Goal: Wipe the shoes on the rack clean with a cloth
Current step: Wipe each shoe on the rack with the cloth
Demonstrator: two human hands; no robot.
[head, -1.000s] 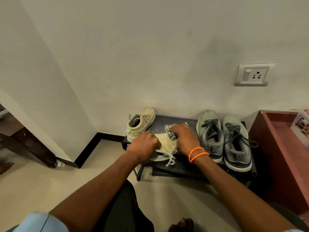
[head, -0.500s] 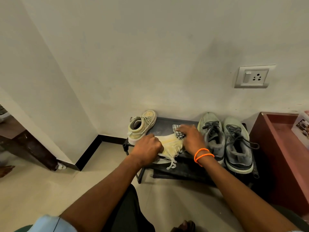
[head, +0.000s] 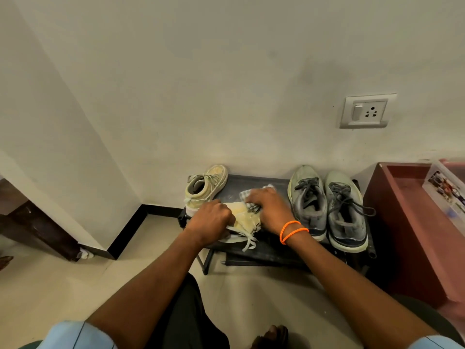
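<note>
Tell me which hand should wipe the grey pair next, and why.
Right, probably. The right hand already holds the checked cloth and sits beside the grey lace-up sneakers; the left hand grips the yellow canvas shoe.

Plain wall (head: 201, 84) (switch socket (head: 366, 112)), tiled floor (head: 50, 285), maroon cabinet (head: 412, 222)

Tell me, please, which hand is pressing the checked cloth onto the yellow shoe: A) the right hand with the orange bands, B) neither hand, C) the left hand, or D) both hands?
A: the right hand, wearing orange wristbands, holds the checked cloth on the yellow shoe, while the left hand grips the shoe itself.
</note>
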